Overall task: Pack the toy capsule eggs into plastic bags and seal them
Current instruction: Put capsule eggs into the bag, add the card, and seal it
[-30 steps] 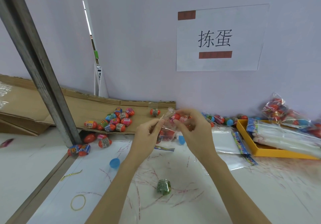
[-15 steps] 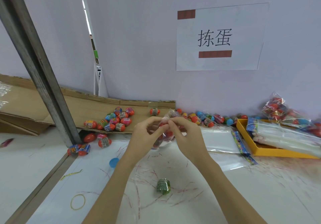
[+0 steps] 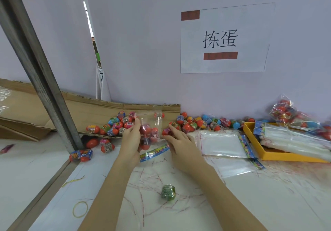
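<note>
My left hand (image 3: 130, 139) grips a clear plastic bag (image 3: 150, 128) upright by its left edge; several red capsule eggs sit inside it. My right hand (image 3: 180, 142) is just right of the bag and pinches a red egg (image 3: 165, 132) at its fingertips. Loose eggs (image 3: 114, 125) lie on the cardboard sheet (image 3: 86, 110) to the left. More eggs (image 3: 202, 122) line the wall to the right. A colourful header strip (image 3: 154, 152) lies on the table under my hands.
Flat empty bags (image 3: 222, 144) lie right of my hands, beside a yellow tray (image 3: 265, 154) with more bags. Filled bags (image 3: 286, 112) rest at the far right. A green capsule (image 3: 168, 192) and a rubber band (image 3: 80, 209) lie near me. A metal post (image 3: 41, 80) slants at left.
Both hands worked together at the bag's top before. Now they have parted: the left holds the bag lower on the table, and the right has moved right, pinching an egg.
</note>
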`<act>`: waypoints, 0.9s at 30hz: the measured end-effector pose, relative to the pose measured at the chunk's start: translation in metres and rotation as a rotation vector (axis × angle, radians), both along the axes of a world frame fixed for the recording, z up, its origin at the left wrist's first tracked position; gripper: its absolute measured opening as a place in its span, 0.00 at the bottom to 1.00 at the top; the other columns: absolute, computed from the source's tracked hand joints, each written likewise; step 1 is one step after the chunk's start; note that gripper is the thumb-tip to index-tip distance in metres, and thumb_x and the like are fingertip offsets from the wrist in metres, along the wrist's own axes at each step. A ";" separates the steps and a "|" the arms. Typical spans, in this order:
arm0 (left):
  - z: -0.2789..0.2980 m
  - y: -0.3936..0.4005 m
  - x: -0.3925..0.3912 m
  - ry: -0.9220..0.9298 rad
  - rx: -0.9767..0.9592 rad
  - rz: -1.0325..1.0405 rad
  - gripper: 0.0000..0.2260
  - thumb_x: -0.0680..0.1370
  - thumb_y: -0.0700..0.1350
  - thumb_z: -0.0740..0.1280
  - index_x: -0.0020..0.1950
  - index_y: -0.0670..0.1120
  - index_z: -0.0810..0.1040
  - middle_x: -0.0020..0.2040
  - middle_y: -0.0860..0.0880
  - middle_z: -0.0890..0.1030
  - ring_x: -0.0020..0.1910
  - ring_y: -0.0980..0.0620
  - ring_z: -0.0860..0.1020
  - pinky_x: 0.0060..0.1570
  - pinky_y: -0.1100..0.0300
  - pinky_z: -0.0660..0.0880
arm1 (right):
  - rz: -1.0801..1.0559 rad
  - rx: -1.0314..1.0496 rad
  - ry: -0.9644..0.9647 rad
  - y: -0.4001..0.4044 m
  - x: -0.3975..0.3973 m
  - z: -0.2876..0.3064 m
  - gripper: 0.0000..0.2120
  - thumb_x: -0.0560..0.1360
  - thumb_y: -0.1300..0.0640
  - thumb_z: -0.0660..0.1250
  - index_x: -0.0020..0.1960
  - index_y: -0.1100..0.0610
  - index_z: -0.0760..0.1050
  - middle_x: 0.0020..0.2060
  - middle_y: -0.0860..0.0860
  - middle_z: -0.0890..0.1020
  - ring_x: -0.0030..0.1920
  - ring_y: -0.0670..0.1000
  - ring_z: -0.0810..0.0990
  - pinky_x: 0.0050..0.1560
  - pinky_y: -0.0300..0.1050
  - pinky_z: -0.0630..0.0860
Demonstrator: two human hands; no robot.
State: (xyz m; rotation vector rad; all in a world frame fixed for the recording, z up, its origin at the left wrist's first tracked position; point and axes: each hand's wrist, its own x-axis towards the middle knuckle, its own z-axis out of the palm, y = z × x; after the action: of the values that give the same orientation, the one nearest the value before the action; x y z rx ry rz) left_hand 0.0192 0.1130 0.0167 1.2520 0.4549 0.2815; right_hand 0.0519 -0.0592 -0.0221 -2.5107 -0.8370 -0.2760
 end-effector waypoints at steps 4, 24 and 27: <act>0.005 0.002 -0.001 -0.009 -0.178 -0.203 0.31 0.77 0.67 0.68 0.61 0.40 0.82 0.54 0.40 0.87 0.53 0.40 0.87 0.55 0.45 0.84 | -0.089 0.018 -0.060 0.003 0.001 -0.001 0.23 0.82 0.59 0.62 0.75 0.47 0.69 0.72 0.51 0.68 0.71 0.54 0.65 0.73 0.50 0.61; -0.008 -0.024 -0.009 -0.359 0.816 -0.244 0.18 0.73 0.48 0.81 0.58 0.61 0.80 0.50 0.62 0.85 0.50 0.60 0.84 0.49 0.64 0.82 | -0.038 0.754 -0.402 -0.019 -0.013 0.040 0.12 0.78 0.61 0.74 0.60 0.54 0.80 0.56 0.44 0.78 0.56 0.49 0.79 0.55 0.41 0.77; -0.006 -0.026 -0.010 -0.383 0.825 -0.256 0.18 0.74 0.48 0.81 0.60 0.61 0.80 0.51 0.62 0.85 0.51 0.60 0.84 0.49 0.65 0.81 | -0.018 0.648 -0.429 -0.020 -0.013 0.038 0.11 0.79 0.59 0.73 0.61 0.54 0.80 0.54 0.43 0.78 0.52 0.41 0.76 0.53 0.31 0.72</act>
State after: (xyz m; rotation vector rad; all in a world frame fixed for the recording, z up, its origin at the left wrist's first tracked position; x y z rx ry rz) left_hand 0.0087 0.0866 0.0105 1.9831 -0.1900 0.5050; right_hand 0.0390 -0.0794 0.0164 -1.8702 -0.7248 -0.9502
